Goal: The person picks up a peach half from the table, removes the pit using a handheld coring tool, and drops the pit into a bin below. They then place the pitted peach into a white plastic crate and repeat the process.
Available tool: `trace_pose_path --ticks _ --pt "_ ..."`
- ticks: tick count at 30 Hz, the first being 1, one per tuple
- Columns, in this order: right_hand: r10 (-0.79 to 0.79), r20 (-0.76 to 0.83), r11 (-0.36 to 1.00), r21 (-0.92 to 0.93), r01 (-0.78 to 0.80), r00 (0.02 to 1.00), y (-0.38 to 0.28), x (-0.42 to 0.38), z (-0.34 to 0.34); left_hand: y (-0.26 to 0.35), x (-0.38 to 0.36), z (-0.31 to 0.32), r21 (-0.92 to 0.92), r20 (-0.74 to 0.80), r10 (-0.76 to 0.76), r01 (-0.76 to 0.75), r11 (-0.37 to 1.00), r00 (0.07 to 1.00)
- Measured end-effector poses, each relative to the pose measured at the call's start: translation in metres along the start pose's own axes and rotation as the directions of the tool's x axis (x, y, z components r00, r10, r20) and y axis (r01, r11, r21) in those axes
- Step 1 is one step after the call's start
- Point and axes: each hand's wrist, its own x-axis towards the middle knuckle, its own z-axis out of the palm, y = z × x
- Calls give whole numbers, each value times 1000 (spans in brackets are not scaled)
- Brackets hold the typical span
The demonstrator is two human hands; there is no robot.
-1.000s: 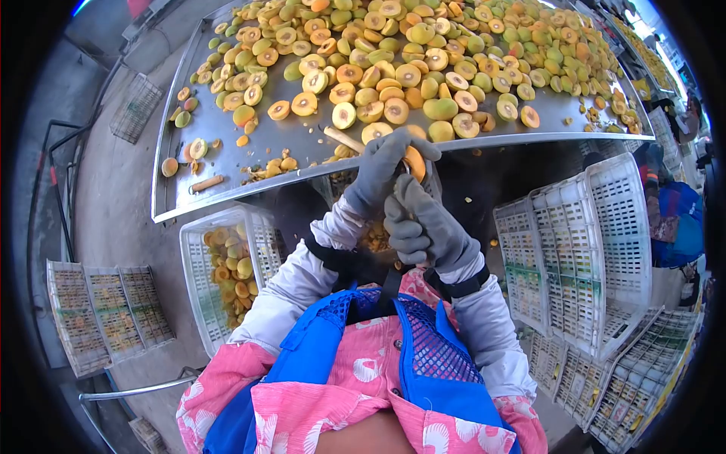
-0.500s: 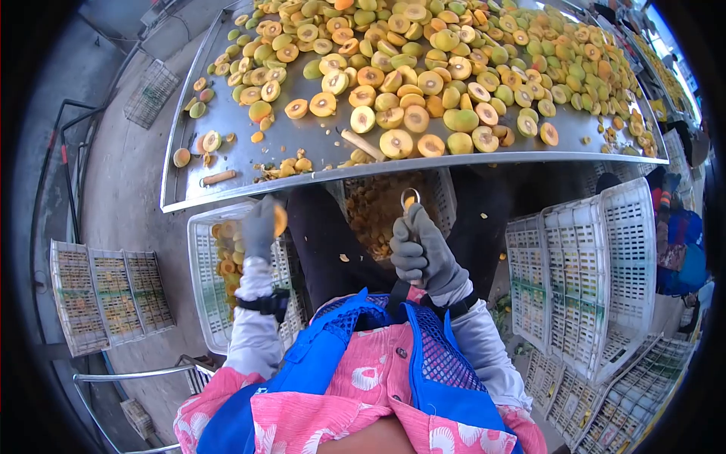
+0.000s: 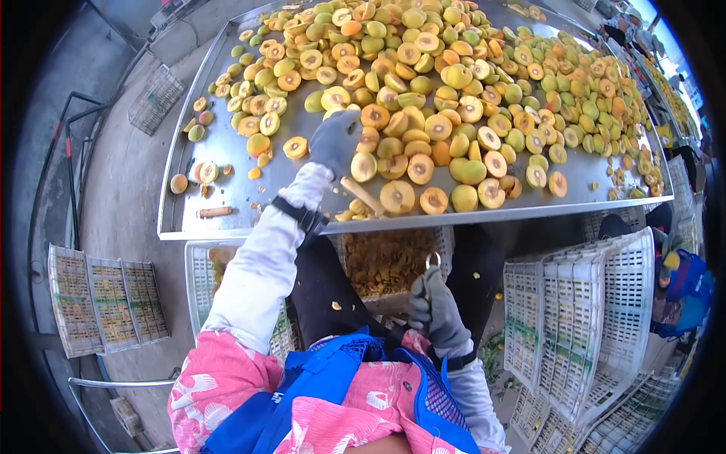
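My left hand [image 3: 335, 144], in a grey glove, reaches over the near part of a pile of halved yellow peaches [image 3: 397, 195] on the metal table. Its fingers touch or hover just above the halves beside it; the glove hides whether they grip one. Held low in front of my body, my gloved right hand [image 3: 440, 312] is closed round a pitting tool, whose metal ring [image 3: 432, 259] sticks up past the fingers. The tool's handle is hidden in the fist.
The metal table's raised rim [image 3: 423, 221] runs across in front of me. Two wooden-handled tools lie on it, one at left [image 3: 215, 213], one near the middle [image 3: 361, 195]. Below sit a crate of scraps [image 3: 389, 261] and a white crate [image 3: 198, 284]. Stacked crates [image 3: 578, 303] stand right.
My left hand has gone from above the left crate, where it held a peach half, forward and right to the pile. My right hand, still holding the tool, sits a little lower in view.
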Motion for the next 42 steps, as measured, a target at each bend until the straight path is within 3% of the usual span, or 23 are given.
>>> trace_pose_path --ticks 2,3,5,6,7,9,10,11,13,15,16,18,19,20,21,25,28,30,33,37,39,40,42 --pt "44 -86 999 34 -41 995 -6 3 -11 0 39 17 253 84 -51 28 967 995" --pt "49 -88 998 35 -46 995 -9 5 -12 2 50 26 253 86 -55 32 967 995" --pt "83 -147 996 40 -77 986 -16 11 -10 9 68 37 693 148 -117 -19 721 982" --pt "86 -141 996 32 -83 986 -19 16 -11 14 76 41 720 296 -340 26 694 892" --pt "91 -139 996 33 -88 986 -22 20 -9 2 74 49 722 296 -345 28 691 891" --pt "-264 -53 911 -342 231 963 -24 24 -1 -14 58 62 522 49 -78 40 852 996" --pt "-268 -57 913 -335 235 962 -27 28 0 -13 48 60 370 34 -55 38 928 998" --pt "-217 -75 938 -294 186 973 -32 34 1 -18 43 60 368 38 -48 31 929 998" --pt "-166 -88 956 -259 138 982 -42 40 9 -20 28 56 118 10 101 -102 988 995" --pt "-310 -39 870 -415 267 950 -52 44 24 8 13 44 149 -93 92 -77 986 991" --pt "-317 -41 869 -414 272 948 -57 43 34 20 7 38 -150 -155 10 -34 988 988" --pt "-567 18 580 -701 415 824 -64 37 52 43 -9 29 -696 -127 -89 -25 717 988" --pt "-568 7 581 -705 407 823 -64 37 56 63 -24 17 -704 -119 -90 -20 710 989" --pt "-678 88 399 -789 467 729 -64 40 58 89 -41 -2 -805 96 -113 143 576 989" --pt "-758 188 200 -844 497 624 -64 41 62 109 -56 -17 -847 306 -96 317 428 947" --pt "-781 146 232 -834 500 607 -50 31 70 139 -95 -26 -910 251 -87 266 318 964" --pt "-793 156 252 -796 551 588 -39 24 71 148 -108 -26 -921 131 -100 158 356 986" --pt "-766 126 355 -735 578 630 -35 20 73 157 -115 -25 -760 -104 40 -106 641 994" --pt "-829 126 275 -757 593 545 -32 12 78 170 -120 -28 -654 -203 74 -191 732 976" --pt "-845 108 264 -767 584 524 -30 8 77 179 -124 -24 -679 -289 64 -252 690 955" --pt "-870 161 151 -813 562 466 -30 11 72 184 -124 -23 -955 -16 -163 33 296 987" --pt "-871 158 151 -815 560 465 -30 9 71 187 -124 -23 -955 -13 -161 35 293 987" --pt "-881 228 77 -796 601 414 -32 5 73 192 -124 -23 -990 -62 -110 -47 136 992"
